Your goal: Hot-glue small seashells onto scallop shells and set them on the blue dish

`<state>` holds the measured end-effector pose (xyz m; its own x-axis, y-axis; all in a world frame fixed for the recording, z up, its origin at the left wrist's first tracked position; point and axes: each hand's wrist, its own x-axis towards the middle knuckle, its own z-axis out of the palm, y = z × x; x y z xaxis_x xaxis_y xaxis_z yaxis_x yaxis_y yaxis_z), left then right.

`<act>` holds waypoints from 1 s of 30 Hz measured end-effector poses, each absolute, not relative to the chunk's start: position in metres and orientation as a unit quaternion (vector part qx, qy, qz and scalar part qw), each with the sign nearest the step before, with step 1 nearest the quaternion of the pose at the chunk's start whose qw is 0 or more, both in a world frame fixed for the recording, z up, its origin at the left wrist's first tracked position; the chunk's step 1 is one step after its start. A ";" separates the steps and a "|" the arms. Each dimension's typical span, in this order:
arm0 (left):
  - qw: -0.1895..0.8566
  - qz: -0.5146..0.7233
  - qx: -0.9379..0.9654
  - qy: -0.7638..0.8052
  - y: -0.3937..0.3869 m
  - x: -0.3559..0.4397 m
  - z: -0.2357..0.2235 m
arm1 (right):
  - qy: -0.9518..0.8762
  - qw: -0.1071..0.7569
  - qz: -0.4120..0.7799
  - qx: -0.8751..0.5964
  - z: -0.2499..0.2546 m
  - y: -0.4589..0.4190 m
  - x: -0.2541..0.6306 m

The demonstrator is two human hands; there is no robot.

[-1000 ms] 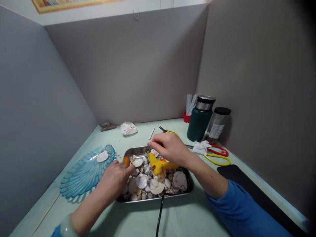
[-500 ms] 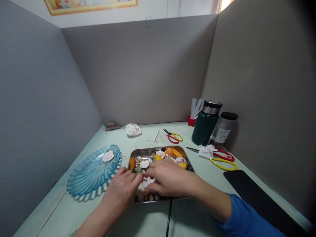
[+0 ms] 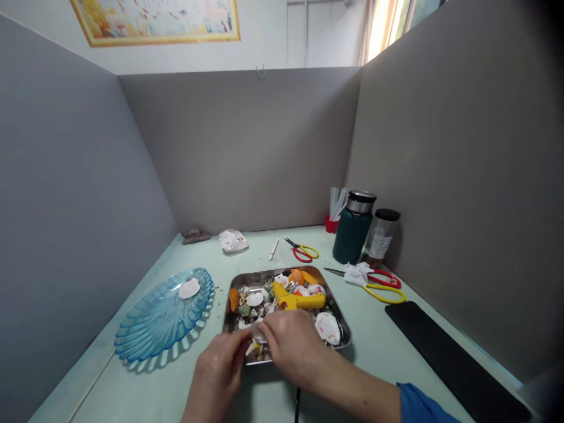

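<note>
Over the front of a metal tray (image 3: 233,326) full of shells, my two hands meet at a pale shell (image 3: 258,332). The fingers of my left hand (image 3: 221,365) are closed on its left side, and my right hand (image 3: 291,341) pinches it from the right, partly covering it. Behind my right hand a yellow glue gun (image 3: 304,302) lies across the shells, its black cord running out at the front. A large white scallop shell (image 3: 328,328) sits at the tray's right, and an orange shell (image 3: 234,299) at its left edge.
Left of the tray stands a blue shell-shaped dish (image 3: 163,320) holding a white shell (image 3: 189,288). Small scissors (image 3: 304,252) and a white marker (image 3: 274,249) lie behind. Larger scissors (image 3: 383,285), a green bottle (image 3: 353,229), a jar (image 3: 381,236) and a black slab (image 3: 453,358) are at right.
My right hand came down from above the glue gun to the front of the tray. My left hand moved from the tray's left side to meet it, and both now grip a pale shell.
</note>
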<state>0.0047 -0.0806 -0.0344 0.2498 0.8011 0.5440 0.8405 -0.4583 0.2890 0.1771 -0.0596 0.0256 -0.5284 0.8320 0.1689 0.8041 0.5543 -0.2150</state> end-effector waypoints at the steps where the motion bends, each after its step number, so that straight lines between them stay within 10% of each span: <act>1: 0.027 -0.316 -0.795 -0.516 -0.078 0.004 -0.035 | -0.866 0.118 0.045 -0.483 0.026 -0.059 0.175; 17: -0.115 -0.099 -0.878 -0.453 -0.027 0.010 0.035 | -0.909 0.027 0.055 -0.413 0.024 -0.037 0.168; 30: -0.035 -0.033 -0.897 -0.438 -0.026 0.009 0.012 | -0.849 0.275 0.104 -0.438 0.027 -0.021 0.236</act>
